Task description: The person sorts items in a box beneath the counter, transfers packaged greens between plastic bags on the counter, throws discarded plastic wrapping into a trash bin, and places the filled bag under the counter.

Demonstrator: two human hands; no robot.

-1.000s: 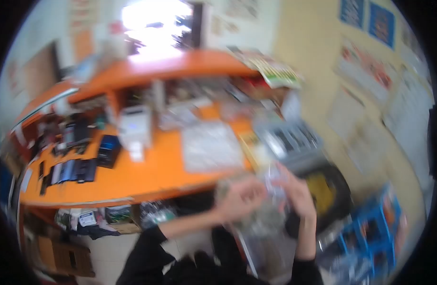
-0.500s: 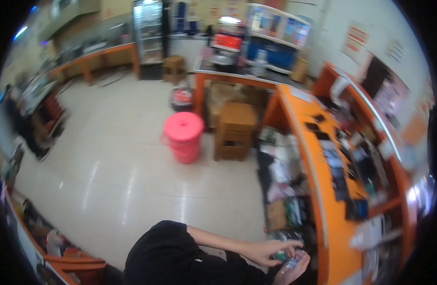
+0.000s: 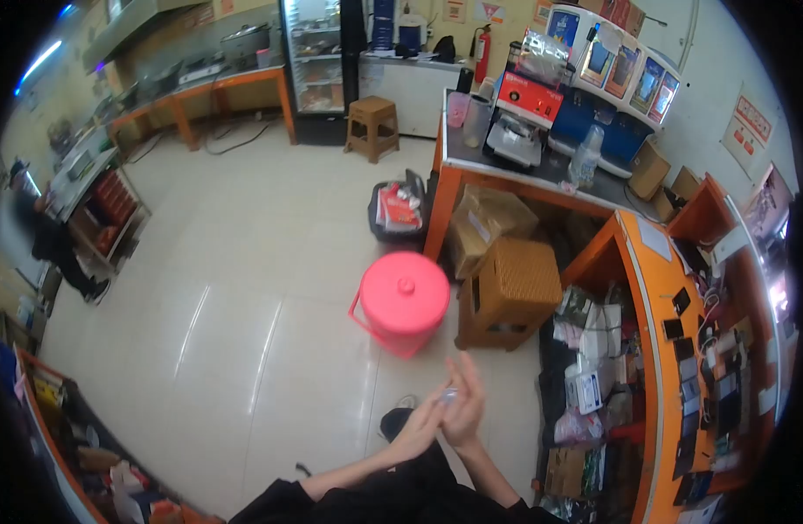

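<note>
My left hand (image 3: 416,430) and my right hand (image 3: 464,403) are together at the lower centre, in front of my body and above the floor. Between them shows a small, clear, shiny thing (image 3: 450,396), too small to name. The fingers of my right hand point upward, while those of my left hand press against its palm side. Just beyond the hands stand a pink lidded bucket (image 3: 404,293) and a brown woven-top stool (image 3: 515,288).
An orange counter (image 3: 650,349) with phones runs down the right, above shelves of packed goods. A dark table (image 3: 541,179) holds a red machine (image 3: 529,94). Behind the bucket is a black bin (image 3: 398,210). At far left stands another person (image 3: 48,227).
Both hands have moved left and up, away from the shelves beside the orange counter, and are now pressed closer together. The view has shifted, with the bucket and stool further right.
</note>
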